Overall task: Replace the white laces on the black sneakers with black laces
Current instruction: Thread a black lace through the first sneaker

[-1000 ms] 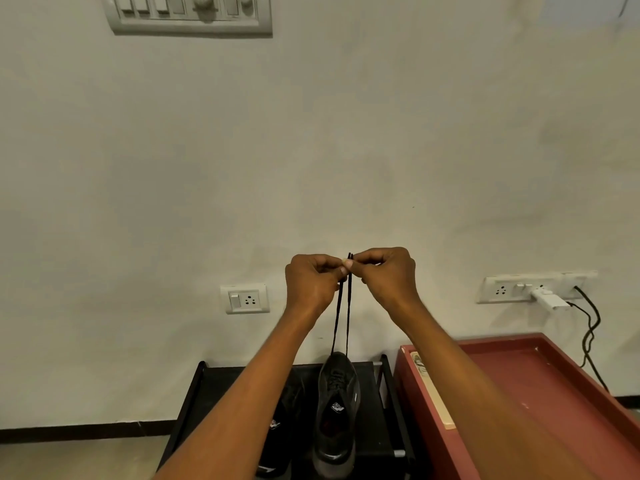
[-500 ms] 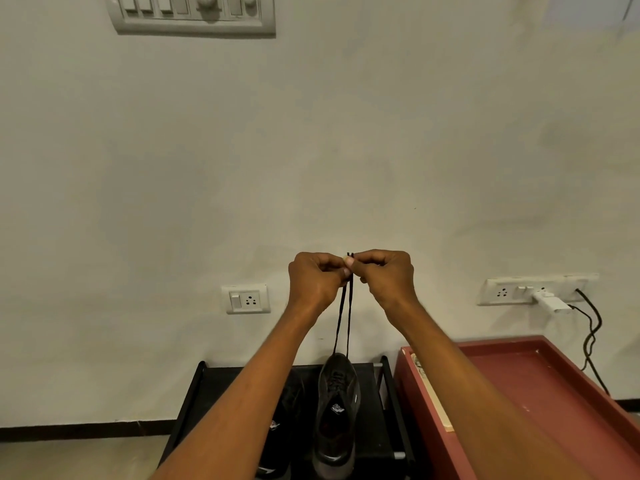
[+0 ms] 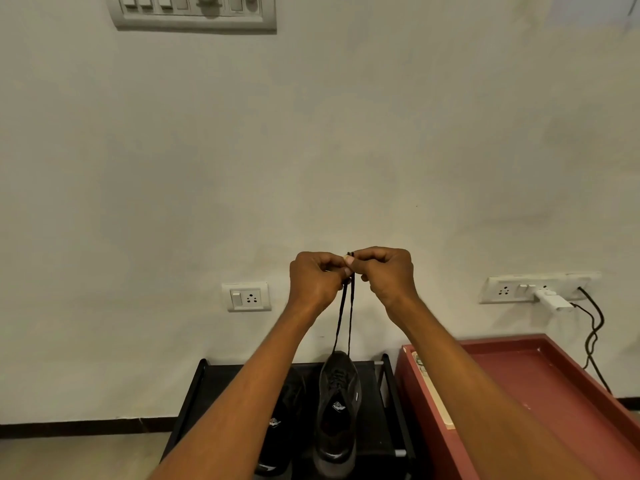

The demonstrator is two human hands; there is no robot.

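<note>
- Two hands are raised in front of the wall and meet at the top of the black lace [image 3: 346, 317]: the left hand [image 3: 317, 280] and the right hand [image 3: 388, 275] both have curled fingers and pinch the two lace ends, whose tips stick out just above the thumbs.
- Both strands of the lace hang almost straight down from the hands to the dark sneaker [image 3: 337, 410], so the long axis of the lace is vertical and the shoe lies directly below the hands.
- This sneaker seems to hang or lean with its toe up in front of the black shoe rack [image 3: 194, 386]; I cannot tell if its sole rests on the rack.
- The second sneaker [image 3: 282, 424] stands just beside it on the left, nearer to the left arm.
- No white lace is visible, so I judge the hands are evening the two ends before tightening.
- To the right stands a red tray-like box [image 3: 571, 372], near the right forearm; it could hinder a wide move of that arm.
- On the wall are a socket [image 3: 246, 296], a switch panel [image 3: 194, 10] and a plugged charger [image 3: 552, 299].
</note>
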